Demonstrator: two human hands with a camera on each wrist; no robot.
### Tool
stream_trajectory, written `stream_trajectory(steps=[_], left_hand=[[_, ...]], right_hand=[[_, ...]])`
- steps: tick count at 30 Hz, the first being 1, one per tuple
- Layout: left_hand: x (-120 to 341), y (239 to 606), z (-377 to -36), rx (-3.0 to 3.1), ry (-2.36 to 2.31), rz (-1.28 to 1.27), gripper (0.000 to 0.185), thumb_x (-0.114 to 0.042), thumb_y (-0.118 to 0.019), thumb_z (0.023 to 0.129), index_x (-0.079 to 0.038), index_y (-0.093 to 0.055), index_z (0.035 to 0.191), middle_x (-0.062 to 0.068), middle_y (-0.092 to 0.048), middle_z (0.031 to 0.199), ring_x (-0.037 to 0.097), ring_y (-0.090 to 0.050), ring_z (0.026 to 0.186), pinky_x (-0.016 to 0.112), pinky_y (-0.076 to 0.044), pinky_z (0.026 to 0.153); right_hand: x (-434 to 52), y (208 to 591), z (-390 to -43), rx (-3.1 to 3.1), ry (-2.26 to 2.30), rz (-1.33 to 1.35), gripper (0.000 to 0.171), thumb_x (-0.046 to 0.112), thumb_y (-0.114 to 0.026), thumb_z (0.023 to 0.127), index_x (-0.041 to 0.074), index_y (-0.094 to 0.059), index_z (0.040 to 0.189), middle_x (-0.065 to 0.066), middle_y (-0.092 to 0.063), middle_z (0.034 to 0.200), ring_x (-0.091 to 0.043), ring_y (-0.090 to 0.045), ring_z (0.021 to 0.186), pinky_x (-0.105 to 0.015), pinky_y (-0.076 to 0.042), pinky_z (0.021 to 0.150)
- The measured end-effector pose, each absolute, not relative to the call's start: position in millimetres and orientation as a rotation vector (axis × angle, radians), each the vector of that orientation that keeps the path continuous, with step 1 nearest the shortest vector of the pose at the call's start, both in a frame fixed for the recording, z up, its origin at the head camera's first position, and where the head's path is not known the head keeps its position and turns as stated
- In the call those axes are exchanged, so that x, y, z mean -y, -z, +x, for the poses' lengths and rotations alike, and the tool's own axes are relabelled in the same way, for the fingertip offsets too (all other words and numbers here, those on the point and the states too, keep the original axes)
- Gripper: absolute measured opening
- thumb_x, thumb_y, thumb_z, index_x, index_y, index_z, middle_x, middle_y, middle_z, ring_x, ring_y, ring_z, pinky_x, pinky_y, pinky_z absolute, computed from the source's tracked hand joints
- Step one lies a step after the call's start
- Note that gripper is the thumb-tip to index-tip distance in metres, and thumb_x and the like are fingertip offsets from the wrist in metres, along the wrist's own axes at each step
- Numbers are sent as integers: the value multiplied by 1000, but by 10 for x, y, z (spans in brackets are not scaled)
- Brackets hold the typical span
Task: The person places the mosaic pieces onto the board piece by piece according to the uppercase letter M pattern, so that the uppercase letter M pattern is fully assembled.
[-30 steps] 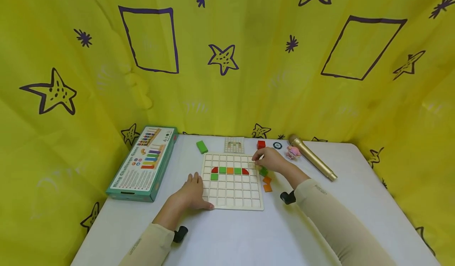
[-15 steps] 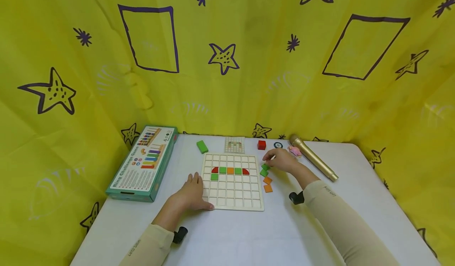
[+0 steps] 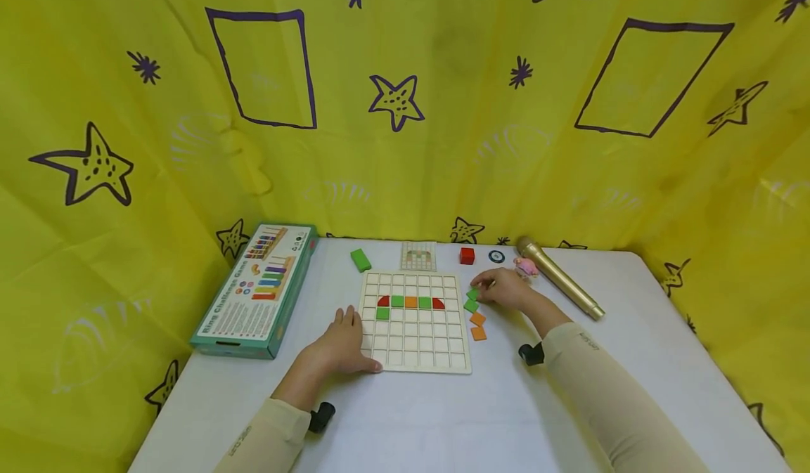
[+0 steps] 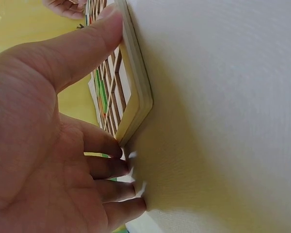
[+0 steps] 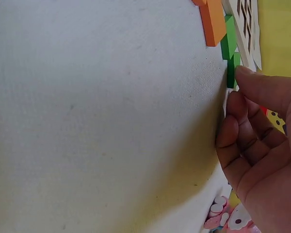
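Touching the grid board at left with spread left hand; positioning right hand at the farther green tile, near the board's right edge; being unable to tell whether pinching.

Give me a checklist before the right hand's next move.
Square pale wooden grid board steadied: ok, the left hand rests its thumb on the near edge.
Right hand at the loose green square tiles: ok, thumb at the farther one.
Firm grip on that tile: cannot tell.
Loose orange square tiles off the board: ok, beside its right edge.
Small pale patterned card uncovered: ok, beyond the board.
Board filled: not ok, most cells bare.
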State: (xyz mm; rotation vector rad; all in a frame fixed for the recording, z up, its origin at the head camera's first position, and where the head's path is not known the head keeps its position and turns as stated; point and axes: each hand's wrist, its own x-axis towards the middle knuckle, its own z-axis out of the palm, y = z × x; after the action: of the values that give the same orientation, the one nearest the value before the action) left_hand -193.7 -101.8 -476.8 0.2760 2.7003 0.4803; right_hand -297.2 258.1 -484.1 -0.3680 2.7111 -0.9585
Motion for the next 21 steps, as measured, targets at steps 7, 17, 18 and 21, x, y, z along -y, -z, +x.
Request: stream_trajectory(steps=[7, 17, 18, 21], left_hand=[[1008, 4786, -1950, -2703, -479, 273, 118, -49, -87, 74, 16, -25, 151, 31, -19, 160, 49, -16, 148, 56, -28, 115], [1015, 4759, -1950, -2698, -473, 280, 118, -50, -86, 75, 15, -24, 152, 31, -17, 161, 48, -13, 149, 55, -27, 116], [1016, 4758, -1949, -2696, -473, 281, 118, -50, -86, 75, 15, -24, 152, 30, -17, 161, 48, -13, 149, 55, -27, 116], [1020, 4764, -1944, -2691, -476, 278, 118, -50, -86, 75, 15, -24, 152, 30, -17, 161, 47, -13, 149, 55, -27, 116]], right_hand=[[-2593, 4859, -2998, -2653, 945, -331, 22, 8, -75, 89, 6, -75, 111, -3, -63, 83, -19, -53, 79, -30, -44, 69], [-2594, 4849, -3040, -2654, 905, -367, 17, 9, -76, 89, 6, -71, 105, -9, -65, 104, -25, -54, 92, -36, -47, 82], [-2595, 4854, -3039, -2657, 903, -368, 17, 10, -76, 89, 6, -70, 104, -9, -65, 103, -25, -54, 92, -36, -46, 81], [-2590, 4871, -3026, -2671, 908, -378, 18, 10, -77, 88, 7, -68, 104, -8, -64, 100, -24, -54, 90, -35, -46, 80]])
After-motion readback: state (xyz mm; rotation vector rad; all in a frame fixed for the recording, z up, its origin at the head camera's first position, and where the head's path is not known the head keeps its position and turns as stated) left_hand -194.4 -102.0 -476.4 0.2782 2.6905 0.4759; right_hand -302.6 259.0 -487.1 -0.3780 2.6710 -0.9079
